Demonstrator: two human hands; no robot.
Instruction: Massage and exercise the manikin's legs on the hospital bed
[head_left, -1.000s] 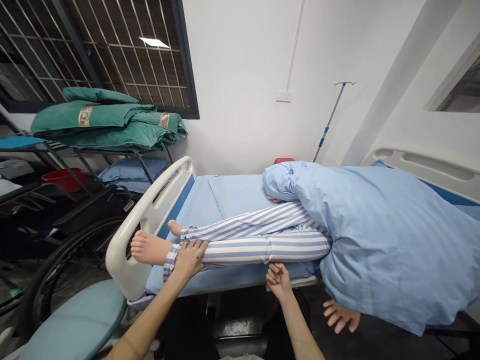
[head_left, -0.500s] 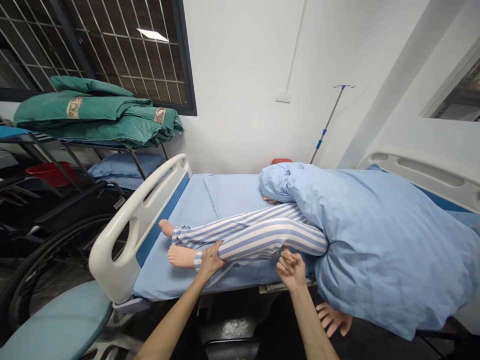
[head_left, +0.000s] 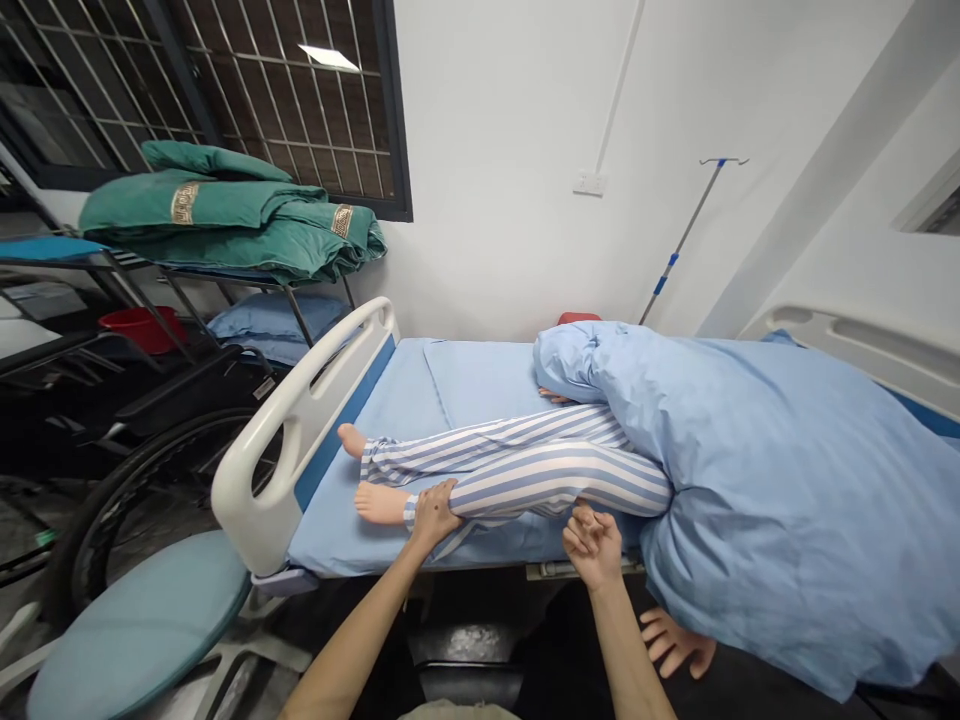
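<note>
A patient manikin in blue-and-white striped trousers [head_left: 555,470] lies on a hospital bed, its upper body hidden under a light blue quilt [head_left: 780,500]. My left hand [head_left: 435,515] grips the near lower leg just above the bare foot [head_left: 382,503]. My right hand [head_left: 592,545] is at the underside of the near thigh by the bed's edge, fingers half curled and apart. The far foot [head_left: 351,440] rests on the blue sheet [head_left: 480,385]. A manikin hand [head_left: 675,640] hangs below the quilt past the mattress side.
A white footboard [head_left: 300,430] closes the bed's end. Left of it stand a wheelchair wheel [head_left: 150,500] and a padded blue seat [head_left: 139,625]. Green folded cloths [head_left: 225,215] lie on a metal rack, above a red basin [head_left: 142,330]. An IV pole [head_left: 682,235] stands behind the bed.
The near foot has slid away from the footboard toward the quilt, and the near knee has bent. My left hand has moved along with the lower leg. The view has shifted slightly.
</note>
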